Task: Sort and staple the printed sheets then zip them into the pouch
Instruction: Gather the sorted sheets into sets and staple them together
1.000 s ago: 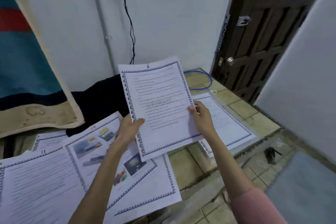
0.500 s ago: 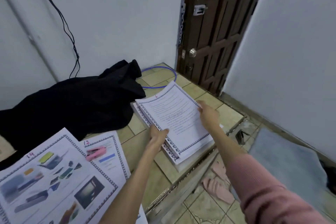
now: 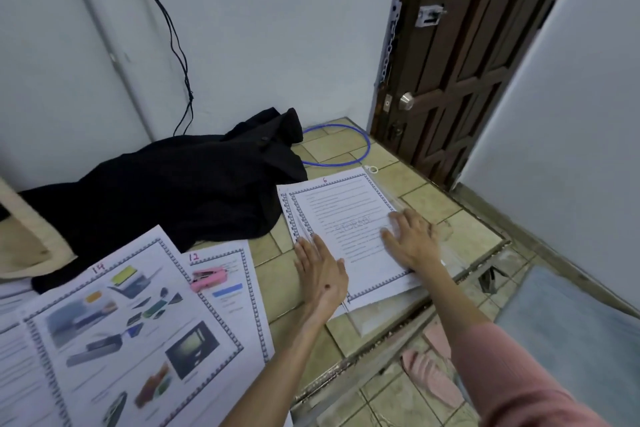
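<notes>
A stack of bordered printed sheets [image 3: 341, 215], its top page marked 6, lies on the tiled floor at centre right. Under it shows a clear plastic pouch [image 3: 446, 250] with a white zip ring at its far corner. My left hand [image 3: 320, 272] rests flat on the stack's near left edge, fingers straight. My right hand [image 3: 412, 239] presses flat on the stack's right side. More sheets lie to the left: page 14 with colour pictures [image 3: 128, 329] and page 12 [image 3: 230, 291]. A pink stapler [image 3: 209, 278] sits on page 12.
A black garment [image 3: 166, 191] is heaped against the wall behind the sheets. A blue cable loop [image 3: 360, 146] lies by the brown door [image 3: 460, 55]. The floor steps down at the right, where pink slippers [image 3: 429, 376] and a grey mat [image 3: 568, 333] lie.
The page 6 sheet, held up in both hands a second ago, came down onto the stack. Both hands let go of its edges and now lie flat on it.
</notes>
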A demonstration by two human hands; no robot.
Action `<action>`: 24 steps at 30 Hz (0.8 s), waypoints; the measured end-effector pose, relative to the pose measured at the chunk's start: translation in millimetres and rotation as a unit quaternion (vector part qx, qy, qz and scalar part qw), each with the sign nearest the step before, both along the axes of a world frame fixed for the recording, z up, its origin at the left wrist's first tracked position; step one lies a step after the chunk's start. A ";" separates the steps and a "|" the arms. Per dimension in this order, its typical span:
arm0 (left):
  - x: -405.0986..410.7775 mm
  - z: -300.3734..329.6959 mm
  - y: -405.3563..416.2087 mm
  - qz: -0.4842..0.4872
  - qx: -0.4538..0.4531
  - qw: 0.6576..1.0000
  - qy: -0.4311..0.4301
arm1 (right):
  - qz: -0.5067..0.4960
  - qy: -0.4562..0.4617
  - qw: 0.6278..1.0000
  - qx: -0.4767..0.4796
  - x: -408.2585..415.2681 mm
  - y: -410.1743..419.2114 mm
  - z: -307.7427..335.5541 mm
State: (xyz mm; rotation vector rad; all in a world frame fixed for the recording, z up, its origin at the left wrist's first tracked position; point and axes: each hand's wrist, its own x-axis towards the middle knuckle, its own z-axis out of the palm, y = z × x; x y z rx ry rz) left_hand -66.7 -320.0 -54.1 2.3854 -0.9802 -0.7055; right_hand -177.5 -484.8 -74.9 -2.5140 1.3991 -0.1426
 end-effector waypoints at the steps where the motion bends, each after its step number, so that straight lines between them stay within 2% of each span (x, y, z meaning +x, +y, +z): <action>1: -0.9 -0.7 0.6 0.002 -0.011 1.000 0.000 | 0.000 0.013 1.000 0.000 3.2 0.8 -0.2; 5: 1.2 1.6 5.3 -0.030 -0.005 0.999 0.010 | -0.009 0.032 0.999 0.036 12.9 7.9 1.7; 10: -4.4 -8.8 13.1 -0.059 0.067 0.992 -0.090 | -0.007 0.036 0.999 0.036 11.0 14.8 0.4; 13: -3.5 -6.8 14.9 -0.070 0.075 0.991 -0.085 | -0.002 0.045 0.999 0.031 9.7 14.7 1.2; 16: 6.1 7.7 32.9 -0.086 0.023 0.996 -0.016 | -0.011 0.058 0.998 0.021 14.4 16.9 4.7; 18: 19.7 16.3 59.1 -0.079 -0.045 0.996 -0.004 | -0.018 0.078 0.997 -0.017 27.7 26.2 12.0; 21: 52.8 11.0 118.0 0.024 -0.152 0.988 -0.023 | 0.025 0.020 0.998 -0.059 68.4 69.4 26.2; 24: 90.2 5.2 192.2 0.211 -0.198 0.955 -0.072 | 0.176 -0.085 0.979 -0.058 117.2 148.1 34.6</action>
